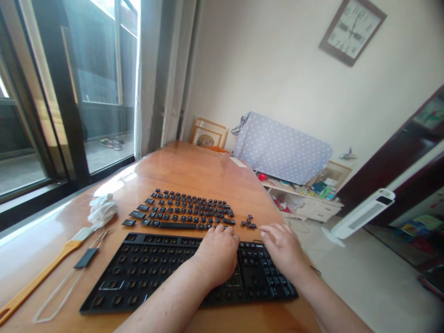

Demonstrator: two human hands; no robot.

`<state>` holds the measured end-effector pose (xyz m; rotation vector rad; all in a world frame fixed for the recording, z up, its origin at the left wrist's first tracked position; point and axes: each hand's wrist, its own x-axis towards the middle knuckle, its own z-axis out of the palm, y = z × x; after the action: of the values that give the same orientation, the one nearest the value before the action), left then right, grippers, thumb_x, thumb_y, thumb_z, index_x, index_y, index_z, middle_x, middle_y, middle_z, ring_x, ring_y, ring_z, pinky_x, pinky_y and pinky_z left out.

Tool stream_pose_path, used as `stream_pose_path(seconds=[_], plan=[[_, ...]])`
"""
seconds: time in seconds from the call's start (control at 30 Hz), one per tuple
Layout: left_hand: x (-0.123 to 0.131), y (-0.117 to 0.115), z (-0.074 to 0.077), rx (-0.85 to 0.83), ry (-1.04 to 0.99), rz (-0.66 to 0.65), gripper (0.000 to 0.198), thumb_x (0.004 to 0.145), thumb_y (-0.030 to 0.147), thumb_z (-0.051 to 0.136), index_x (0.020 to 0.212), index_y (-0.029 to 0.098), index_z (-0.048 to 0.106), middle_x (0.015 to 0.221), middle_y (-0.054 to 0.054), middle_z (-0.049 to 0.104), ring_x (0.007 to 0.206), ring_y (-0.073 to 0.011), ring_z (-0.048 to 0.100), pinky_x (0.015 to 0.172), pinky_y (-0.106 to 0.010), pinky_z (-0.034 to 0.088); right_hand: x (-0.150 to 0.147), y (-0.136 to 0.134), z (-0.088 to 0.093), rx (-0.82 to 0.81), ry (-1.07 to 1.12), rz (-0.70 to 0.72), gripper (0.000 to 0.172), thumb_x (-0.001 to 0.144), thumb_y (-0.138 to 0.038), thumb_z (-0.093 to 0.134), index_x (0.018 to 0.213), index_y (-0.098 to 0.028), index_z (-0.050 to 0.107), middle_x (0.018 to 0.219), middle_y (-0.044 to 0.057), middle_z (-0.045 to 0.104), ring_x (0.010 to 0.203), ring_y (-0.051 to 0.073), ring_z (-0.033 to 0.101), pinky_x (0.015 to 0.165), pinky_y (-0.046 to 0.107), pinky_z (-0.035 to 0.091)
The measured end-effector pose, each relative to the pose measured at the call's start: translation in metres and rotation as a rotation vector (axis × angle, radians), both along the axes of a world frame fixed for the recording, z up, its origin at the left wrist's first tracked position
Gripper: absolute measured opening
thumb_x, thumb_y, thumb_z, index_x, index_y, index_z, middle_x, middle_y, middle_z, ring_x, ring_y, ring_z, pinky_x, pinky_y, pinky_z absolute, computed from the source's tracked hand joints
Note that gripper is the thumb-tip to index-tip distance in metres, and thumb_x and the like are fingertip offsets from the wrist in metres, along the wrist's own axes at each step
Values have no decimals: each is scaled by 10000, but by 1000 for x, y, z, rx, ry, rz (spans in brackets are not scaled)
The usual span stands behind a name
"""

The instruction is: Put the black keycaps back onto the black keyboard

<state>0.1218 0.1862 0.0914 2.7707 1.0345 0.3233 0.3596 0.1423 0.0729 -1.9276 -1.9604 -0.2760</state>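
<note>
A black keyboard (149, 273) lies on the table, its left and middle sections bare of caps and the number pad at its right still fitted with them. Behind it, loose black keycaps (180, 210) are laid out in rows, with a long space bar (178, 225) in front. My left hand (220, 254) reaches over the keyboard's back edge, its fingers bent and close together by the front keycaps; what they hold, if anything, is hidden. Over the back right corner, my right hand (282, 247) has its fingers stretched out, near a small cluster of keycaps (249, 223).
On the left lie a brush (45, 282) with a yellow handle, a wire keycap puller (78, 273) and a crumpled white tissue (102, 210). The wooden table (194, 166) stretches toward the wall. A white tower fan (364, 212) stands on the floor at right.
</note>
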Motion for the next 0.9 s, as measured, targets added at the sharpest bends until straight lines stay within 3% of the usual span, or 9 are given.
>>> stream_pose_path(seconds=[0.2,0.43,0.7,0.9], plan=[[-1,-1,3,-26,7,13,253,890,251,452,997,184,672,1135,-129,653,1109,-327,590,956,-527,513,35,73,-4,-106,9,-5,292,955,-272,530,1060,-199,793,1070,75,765,1036,216,647,963,340,450],[-1,-1,3,-55,7,11,263,899,258,451,1013,182,675,1131,-128,659,1117,-324,588,972,-530,512,43,107,-15,-226,-11,12,224,893,-248,621,1010,-239,812,1033,48,773,1013,195,650,933,294,436],[0,-2,5,-61,26,11,279,899,253,443,1035,174,674,1147,-131,653,1122,-341,583,964,-547,515,48,102,-16,-182,34,27,210,911,-289,614,938,-209,807,982,63,755,976,211,629,922,325,428],[0,-2,5,-47,23,2,270,904,251,439,1017,170,670,1142,-136,651,1114,-340,582,965,-541,510,40,50,0,-117,100,115,271,949,-382,587,1054,-227,782,1070,62,732,1043,220,626,933,342,459]])
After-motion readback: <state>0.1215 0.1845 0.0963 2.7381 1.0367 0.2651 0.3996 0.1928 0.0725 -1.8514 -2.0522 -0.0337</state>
